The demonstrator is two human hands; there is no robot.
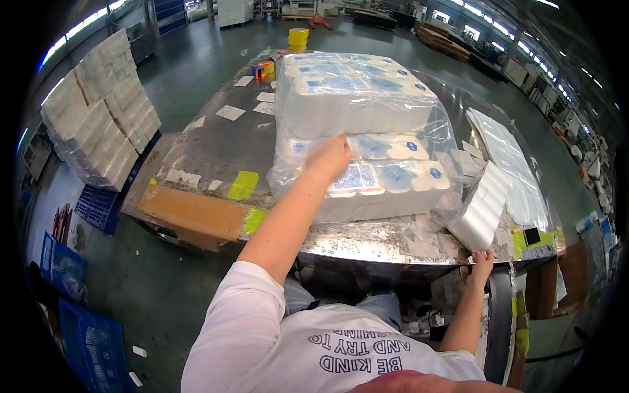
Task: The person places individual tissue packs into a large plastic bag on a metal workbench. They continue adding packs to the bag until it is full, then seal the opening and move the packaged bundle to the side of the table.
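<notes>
A large clear plastic bag (432, 124) lies on the table in front of me, holding several wrapped packs of white paper rolls (367, 105) in rows. My left hand (329, 158) is at the nearer packs, over the bag's near part. Its fingers are curled and partly blurred, so I cannot make out whether they grip anything. Down at the table's right front edge, my right hand (483, 263) has its fingers on the lower end of a separate white roll pack (481, 206). That pack lies slanted beside the bag, its far end pointing away from me.
Flat plastic bags (508, 164) are stacked at the table's right. Tape rolls (265, 68) and a yellow tape stack (298, 39) sit at the far edge. Brown cardboard (190, 213) covers the left front edge. Wrapped packs (105, 108) stand on a blue pallet at left.
</notes>
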